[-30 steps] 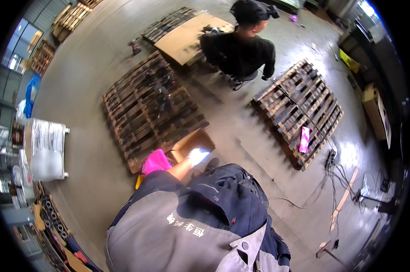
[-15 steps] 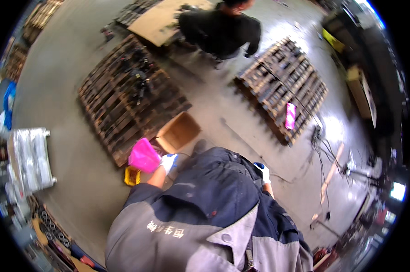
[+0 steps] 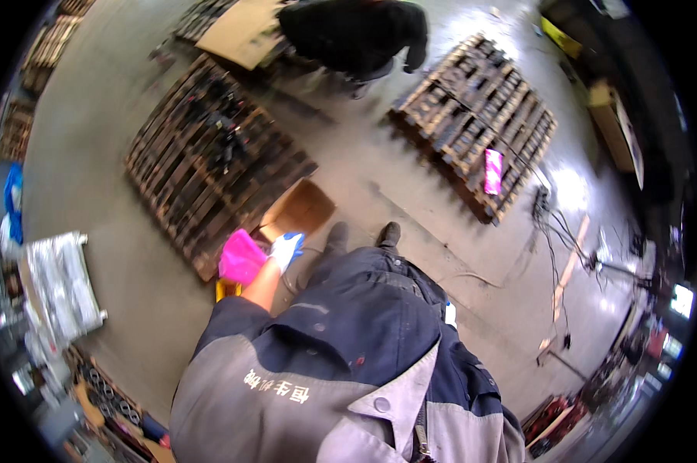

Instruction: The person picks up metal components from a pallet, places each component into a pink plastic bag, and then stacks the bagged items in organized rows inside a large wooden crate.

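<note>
My left hand (image 3: 286, 250), in a white glove with blue on it, reaches out at the near edge of an open cardboard box (image 3: 311, 208). Its fingers are blurred, and I cannot make out anything held in them. Just left of the wrist is a bright pink, thin-walled thing (image 3: 242, 258), perhaps a plastic bag or liner; its exact kind is unclear. A yellow container (image 3: 226, 289) shows partly below it, beside my forearm. Only a sliver of my right hand (image 3: 450, 315), also white-gloved, shows at my right side; the jacket hides its fingers.
A wooden pallet (image 3: 180, 174) with dark metal parts (image 3: 223, 137) lies ahead left. Another pallet (image 3: 472, 116), carrying a pink packet (image 3: 493, 171), is ahead right. A person in black (image 3: 356, 35) stands beyond. Cables (image 3: 553, 224) and a wooden strip (image 3: 570, 266) lie on the right.
My left hand has moved forward, up to the cardboard box's near edge. My right hand has slipped mostly out of sight beside the jacket. Both my shoes now show; the view has shifted slightly.
</note>
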`<state>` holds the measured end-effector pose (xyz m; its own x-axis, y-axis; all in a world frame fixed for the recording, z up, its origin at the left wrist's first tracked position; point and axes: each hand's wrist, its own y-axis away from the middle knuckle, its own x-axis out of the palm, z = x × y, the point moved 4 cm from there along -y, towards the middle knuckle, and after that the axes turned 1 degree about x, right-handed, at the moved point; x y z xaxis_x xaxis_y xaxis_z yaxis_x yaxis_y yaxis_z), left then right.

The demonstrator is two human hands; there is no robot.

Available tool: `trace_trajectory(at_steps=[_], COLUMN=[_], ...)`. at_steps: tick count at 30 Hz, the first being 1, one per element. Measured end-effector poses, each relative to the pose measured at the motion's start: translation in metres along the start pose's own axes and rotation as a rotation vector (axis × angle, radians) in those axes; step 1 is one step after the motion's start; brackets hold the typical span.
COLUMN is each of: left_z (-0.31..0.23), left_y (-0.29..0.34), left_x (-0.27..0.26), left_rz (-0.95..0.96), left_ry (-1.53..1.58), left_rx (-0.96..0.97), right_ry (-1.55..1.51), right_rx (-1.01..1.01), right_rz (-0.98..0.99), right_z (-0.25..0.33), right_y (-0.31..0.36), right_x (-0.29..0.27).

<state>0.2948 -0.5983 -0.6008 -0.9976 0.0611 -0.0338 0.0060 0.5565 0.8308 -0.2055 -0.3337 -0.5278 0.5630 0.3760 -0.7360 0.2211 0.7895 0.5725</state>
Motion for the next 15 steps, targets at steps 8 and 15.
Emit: trace_trajectory(at_steps=[8,15], left_z=[0.041,0.093], left_y=[0.052,0.125], left_x=[0.023,0.054], left_rz=[-0.175,-0.419], left_ry=[0.167,0.301], left_rx=[-0.141,-0.146], right_ry=[0.262,-0.875], right_rx=[-0.18,0.398], right_rz=[0.154,0.202], right_z=[-0.094,-0.037], right_y=[-0.076,-0.195], right_x=[-0.004,-0.093])
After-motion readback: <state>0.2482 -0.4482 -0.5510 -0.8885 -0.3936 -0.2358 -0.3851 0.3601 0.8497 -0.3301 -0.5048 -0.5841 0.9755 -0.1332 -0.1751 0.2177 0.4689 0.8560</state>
